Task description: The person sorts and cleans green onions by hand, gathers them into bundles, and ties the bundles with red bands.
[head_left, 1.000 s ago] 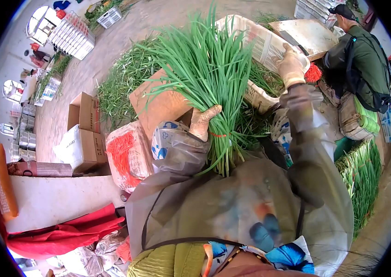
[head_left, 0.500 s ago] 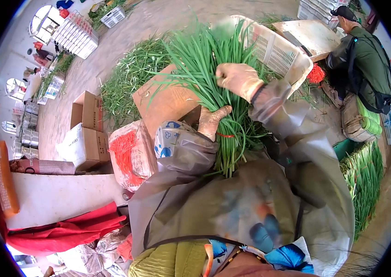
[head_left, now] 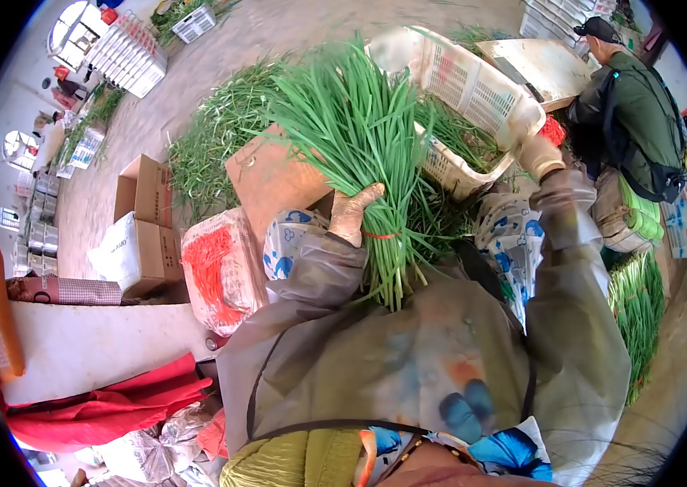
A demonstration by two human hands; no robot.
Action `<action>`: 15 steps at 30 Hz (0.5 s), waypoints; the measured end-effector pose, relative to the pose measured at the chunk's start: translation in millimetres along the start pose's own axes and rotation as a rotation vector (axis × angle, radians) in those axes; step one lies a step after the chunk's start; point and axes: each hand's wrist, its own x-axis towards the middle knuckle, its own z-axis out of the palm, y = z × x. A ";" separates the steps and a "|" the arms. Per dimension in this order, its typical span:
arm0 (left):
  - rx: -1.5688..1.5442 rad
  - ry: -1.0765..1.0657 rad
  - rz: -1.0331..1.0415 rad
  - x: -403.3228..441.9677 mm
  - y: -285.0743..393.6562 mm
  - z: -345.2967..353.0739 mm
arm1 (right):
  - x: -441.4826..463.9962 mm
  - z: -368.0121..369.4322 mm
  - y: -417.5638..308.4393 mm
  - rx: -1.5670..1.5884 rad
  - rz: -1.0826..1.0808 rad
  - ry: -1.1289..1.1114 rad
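Observation:
My gloved left hand (head_left: 355, 214) is wrapped around a thick bundle of garlic chives (head_left: 360, 122), its thumb across the stalks. A red tie (head_left: 382, 235) circles the bundle just below that hand, and the cut ends rest against my apron. My gloved right hand (head_left: 538, 156) is off to the right, by the corner of a white plastic crate (head_left: 473, 81) and just below a bunch of red ties (head_left: 552, 130). Its fingers are blurred, so I cannot make out whether they hold anything. Loose green leaves lie inside the crate.
A brown board (head_left: 274, 174) and a leaf heap (head_left: 222, 134) lie beyond my left hand. Red strands top a sack (head_left: 226, 268) at left, near cardboard boxes (head_left: 149, 243). Tied chives (head_left: 636, 316) stand at right, below a crouching person (head_left: 644, 114).
My right hand has left the chive leaves and moved right, to the crate's corner. My left hand still grips the bundle, which has shifted slightly left in view.

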 end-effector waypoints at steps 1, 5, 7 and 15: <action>0.002 -0.006 -0.003 -2.2 3.3 3.8 | -18.0 -3.6 -5.6 -0.204 -0.167 -0.189; 0.005 -0.024 -0.040 -6.6 20.6 24.4 | -75.8 -17.2 -79.3 0.105 -0.681 0.455; 0.155 -0.122 -0.004 -3.7 48.6 46.6 | -82.4 -6.1 -119.7 0.007 -1.046 0.545; -0.068 -0.556 -0.288 29.0 101.0 4.8 | -63.3 -33.0 -170.9 0.485 -1.138 0.547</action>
